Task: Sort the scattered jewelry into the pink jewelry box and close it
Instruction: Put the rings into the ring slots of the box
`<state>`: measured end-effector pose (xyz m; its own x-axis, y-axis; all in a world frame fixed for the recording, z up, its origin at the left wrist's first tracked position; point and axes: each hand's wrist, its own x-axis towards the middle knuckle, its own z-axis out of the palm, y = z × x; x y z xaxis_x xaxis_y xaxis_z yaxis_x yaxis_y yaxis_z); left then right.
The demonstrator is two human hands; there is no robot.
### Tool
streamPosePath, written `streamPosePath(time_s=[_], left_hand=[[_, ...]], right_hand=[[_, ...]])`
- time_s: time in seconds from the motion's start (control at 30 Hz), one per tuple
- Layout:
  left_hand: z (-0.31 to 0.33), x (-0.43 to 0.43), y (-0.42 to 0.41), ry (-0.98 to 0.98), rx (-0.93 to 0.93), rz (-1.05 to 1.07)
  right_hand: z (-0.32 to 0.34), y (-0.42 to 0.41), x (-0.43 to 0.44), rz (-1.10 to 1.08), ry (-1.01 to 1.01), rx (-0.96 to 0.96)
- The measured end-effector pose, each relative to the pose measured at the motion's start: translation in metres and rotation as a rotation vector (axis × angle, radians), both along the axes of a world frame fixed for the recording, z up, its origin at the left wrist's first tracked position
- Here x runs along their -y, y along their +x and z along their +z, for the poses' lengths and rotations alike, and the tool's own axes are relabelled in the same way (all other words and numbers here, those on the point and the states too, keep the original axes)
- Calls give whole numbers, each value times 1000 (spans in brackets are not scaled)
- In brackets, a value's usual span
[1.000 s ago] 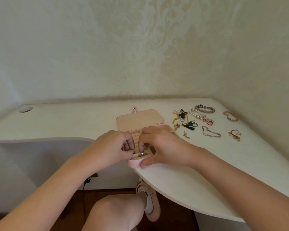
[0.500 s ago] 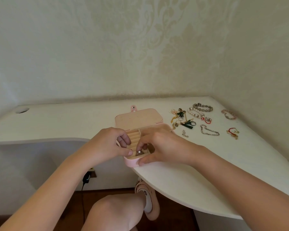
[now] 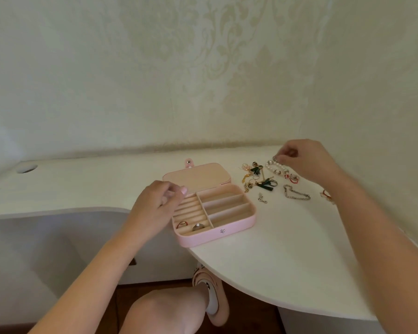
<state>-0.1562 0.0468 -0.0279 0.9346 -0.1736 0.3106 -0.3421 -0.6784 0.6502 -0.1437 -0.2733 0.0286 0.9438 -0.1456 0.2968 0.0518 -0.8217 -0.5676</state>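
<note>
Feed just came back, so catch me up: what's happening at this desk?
A person is sorting jewelry into the open pink box, lid back. Two rings sit in its front-left slots; the other compartments look empty. The left hand hangs by the box's left side, loosely curled, holding nothing visible. The right hand reaches to the far pile and pinches a grey bracelet beside the pearl bracelet. A chain and the earrings lie on the desk, unsorted.

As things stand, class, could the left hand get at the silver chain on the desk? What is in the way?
Probably, but awkwardly: the left hand hovers at the left side of the open pink box, so it must cross over it. The silver chain lies uncovered.
</note>
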Motion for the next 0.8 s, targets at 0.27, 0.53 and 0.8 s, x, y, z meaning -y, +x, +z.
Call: streamPosePath(time_s=[0.27,0.53,0.8], left_hand=[[-27,13,14,-296,-120,-109],[-35,11,22,-345,-95,-140],[-38,11,23,-364,-89,-140]], right_hand=[[-20,9,4,217,-29,-191],[-43,22,-7,245,-72,-74],[-48,23,-8,383,-118,-223]])
